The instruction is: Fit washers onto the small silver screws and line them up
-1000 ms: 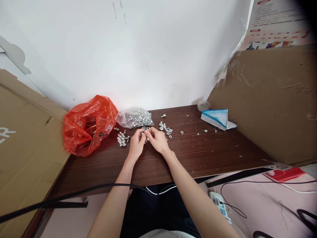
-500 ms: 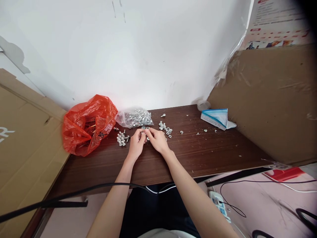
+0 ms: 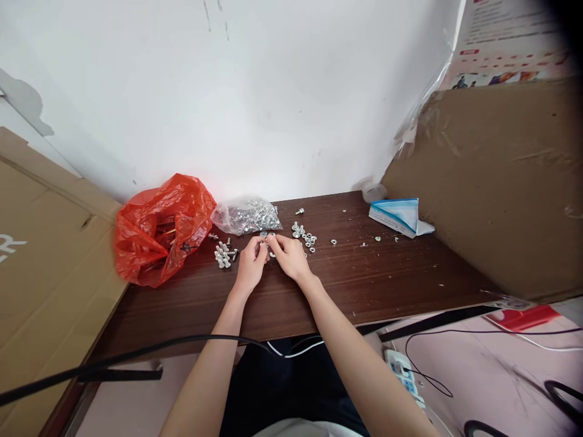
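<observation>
My left hand (image 3: pixel 251 262) and my right hand (image 3: pixel 289 257) meet over the middle of the dark wooden table (image 3: pixel 282 309). Both are closed, fingertips pinched together around a small piece that the fingers mostly hide; its kind cannot be made out. Left of my left hand lies a pile of bolts (image 3: pixel 223 256). Several nuts (image 3: pixel 310 240) are scattered just beyond my right hand, beside a small group of bolts with washers (image 3: pixel 297 230). Behind my hands, a clear plastic bag (image 3: pixel 248 216) full of small metal hardware rests on the table.
A red plastic bag (image 3: pixel 159 237) stands at the left by a cardboard box (image 3: pixel 50 261). On the right are a blue and white packet (image 3: pixel 395 215) and a large cardboard box (image 3: pixel 496 194). A black cable (image 3: pixel 182 345) crosses in front of the table edge.
Both hands stay in the same place with fingertips together; only a very slight shift of the fingers and of the camera shows.
</observation>
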Available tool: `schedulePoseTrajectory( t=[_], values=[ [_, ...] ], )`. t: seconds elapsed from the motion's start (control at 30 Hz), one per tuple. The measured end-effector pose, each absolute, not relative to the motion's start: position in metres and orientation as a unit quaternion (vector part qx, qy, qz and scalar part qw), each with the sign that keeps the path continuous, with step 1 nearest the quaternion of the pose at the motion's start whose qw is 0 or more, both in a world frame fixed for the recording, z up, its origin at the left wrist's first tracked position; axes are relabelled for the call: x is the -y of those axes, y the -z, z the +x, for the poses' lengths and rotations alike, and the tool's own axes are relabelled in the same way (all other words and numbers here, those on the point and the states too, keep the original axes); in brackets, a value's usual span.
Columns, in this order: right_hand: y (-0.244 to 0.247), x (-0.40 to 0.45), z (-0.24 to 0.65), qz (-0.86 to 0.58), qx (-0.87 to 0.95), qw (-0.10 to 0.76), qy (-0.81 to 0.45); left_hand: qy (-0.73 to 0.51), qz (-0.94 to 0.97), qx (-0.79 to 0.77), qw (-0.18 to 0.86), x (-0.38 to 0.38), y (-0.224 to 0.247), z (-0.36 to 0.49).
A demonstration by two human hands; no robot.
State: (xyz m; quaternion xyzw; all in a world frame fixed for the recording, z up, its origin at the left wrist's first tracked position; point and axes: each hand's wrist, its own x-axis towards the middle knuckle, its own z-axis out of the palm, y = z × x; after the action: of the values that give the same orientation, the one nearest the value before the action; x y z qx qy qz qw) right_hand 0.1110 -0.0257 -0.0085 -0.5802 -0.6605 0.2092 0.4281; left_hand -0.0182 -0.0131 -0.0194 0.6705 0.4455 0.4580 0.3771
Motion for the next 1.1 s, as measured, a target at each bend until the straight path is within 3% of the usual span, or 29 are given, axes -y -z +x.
schedulePoseTrajectory(
  t=[1.1],
  values=[
    [0.0087, 0.0244, 0.1119, -0.563, 0.698, 0.384, -0.219, -0.454, 0.673, -0.452, 0.370, 0.0127, 0.0202, -0.0180]
  ],
)
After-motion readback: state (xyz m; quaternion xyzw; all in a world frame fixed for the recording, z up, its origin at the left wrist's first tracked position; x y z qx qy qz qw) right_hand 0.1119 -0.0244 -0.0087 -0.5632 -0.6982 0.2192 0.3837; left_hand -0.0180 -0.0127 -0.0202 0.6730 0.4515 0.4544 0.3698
